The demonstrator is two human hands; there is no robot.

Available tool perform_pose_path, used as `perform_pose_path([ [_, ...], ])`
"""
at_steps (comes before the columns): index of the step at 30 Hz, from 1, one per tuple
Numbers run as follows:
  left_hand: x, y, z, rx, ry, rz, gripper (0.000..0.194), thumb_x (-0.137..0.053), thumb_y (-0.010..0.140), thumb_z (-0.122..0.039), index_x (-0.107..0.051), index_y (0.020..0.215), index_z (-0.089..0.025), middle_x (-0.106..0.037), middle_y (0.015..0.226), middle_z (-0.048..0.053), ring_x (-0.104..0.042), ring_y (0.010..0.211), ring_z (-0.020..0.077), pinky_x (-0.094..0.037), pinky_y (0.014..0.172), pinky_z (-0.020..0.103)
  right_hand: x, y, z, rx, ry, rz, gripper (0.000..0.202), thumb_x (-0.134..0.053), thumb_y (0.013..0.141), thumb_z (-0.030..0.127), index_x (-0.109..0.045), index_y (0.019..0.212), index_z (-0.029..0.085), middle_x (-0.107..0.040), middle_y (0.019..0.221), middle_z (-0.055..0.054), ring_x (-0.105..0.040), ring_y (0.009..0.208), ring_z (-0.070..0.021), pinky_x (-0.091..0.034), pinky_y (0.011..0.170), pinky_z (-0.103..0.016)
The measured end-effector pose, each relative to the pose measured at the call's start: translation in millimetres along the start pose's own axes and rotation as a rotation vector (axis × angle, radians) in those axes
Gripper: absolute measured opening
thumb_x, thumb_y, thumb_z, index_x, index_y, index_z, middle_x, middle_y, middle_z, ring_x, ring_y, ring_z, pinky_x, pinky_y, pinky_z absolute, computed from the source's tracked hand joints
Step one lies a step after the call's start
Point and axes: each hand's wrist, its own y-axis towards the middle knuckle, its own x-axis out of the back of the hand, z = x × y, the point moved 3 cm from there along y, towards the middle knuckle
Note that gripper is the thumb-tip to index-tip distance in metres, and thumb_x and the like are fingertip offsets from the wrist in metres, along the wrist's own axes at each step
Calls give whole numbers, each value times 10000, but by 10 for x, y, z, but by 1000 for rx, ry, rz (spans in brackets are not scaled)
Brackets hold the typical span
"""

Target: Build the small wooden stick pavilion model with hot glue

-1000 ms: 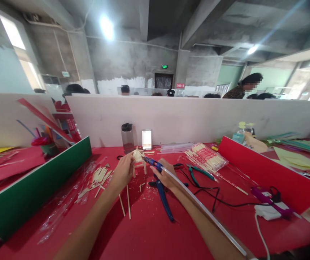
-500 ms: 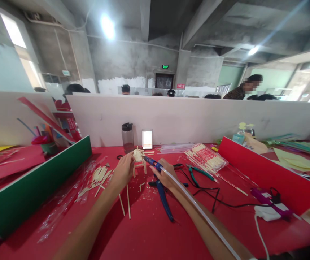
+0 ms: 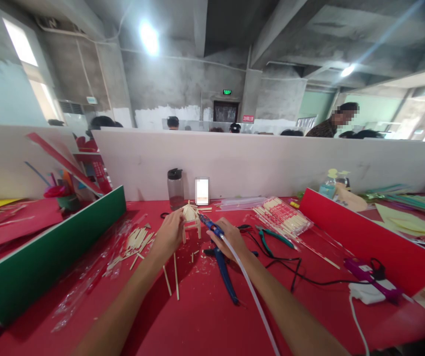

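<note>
L hand [image 3: 171, 230] on stick model [image 3: 191, 217], R hand [image 3: 230, 237] w/ glue gun [image 3: 212, 227] nearby.

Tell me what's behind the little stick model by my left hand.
Beyond the stick model stand a black-lidded water bottle and a lit phone, with loose sticks nearby. The roof and left hand cover whatever lies directly behind them.

Concrete wall [image 3: 164, 79] (patchily whitewashed).

Table [image 3: 205, 316] red; left divider board [image 3: 60, 247] green, right one [image 3: 368, 237] red, back panel [image 3: 271, 163] plain off-white. Glue gun [image 3: 214, 228] blue, small pliers [image 3: 277, 237] green and black, sticks [image 3: 138, 242] pale cream, bottle [image 3: 175, 190] smoky gray with black lid. Stick packet [image 3: 282, 215] has red print over cream; power strip [image 3: 364, 291] white, plug block [image 3: 360, 267] purple.
</note>
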Motion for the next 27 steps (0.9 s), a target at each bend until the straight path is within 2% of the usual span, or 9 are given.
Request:
perform_pose_path([
  [9, -24, -16, 27, -3, -17, -15, 331, -320, 1012, -327, -468, 1278, -195, -602, 1244, 130, -556, 1154, 263, -463, 980, 427, -50, 14, -2, -25, -9, -58, 286, -484, 963, 478, -552, 873, 215, -593, 868, -40, -594, 758, -176, -429, 658, -264],
  [16, -2, -5, -16, 30, 22, -5, 340, -313, 1011, -336, -479, 1268, -187, -615, 1218, 149, -581, 1116, 275, -482, 935, 432, -87, 32, -25, -45, -43, -71, 314, -481, 958, 506, -540, 846, 219, -585, 843, -37, -581, 702, -171, -402, 610, -267],
  [22, -28, 2, 9, 7, 23, -6, 310, -328, 1004, -298, -492, 1241, -185, -622, 1182, 142, -581, 1098, 268, -477, 938, 431, -69, 22, -32, -57, -46, -69, 310, -494, 951, 495, -578, 863, 210, -596, 840, -46, -594, 732, -186, -411, 621, -271],
  [27, -26, 2, 11, 20, 29, -1, 314, -309, 1011, -303, -493, 1237, -186, -621, 1176, 136, -574, 1109, 264, -456, 969, 425, 20, -13, -4, -35, 16, -9, 265, -503, 953, 461, -576, 897, 212, -606, 918, -58, -610, 791, -178, -443, 671, -254],
])
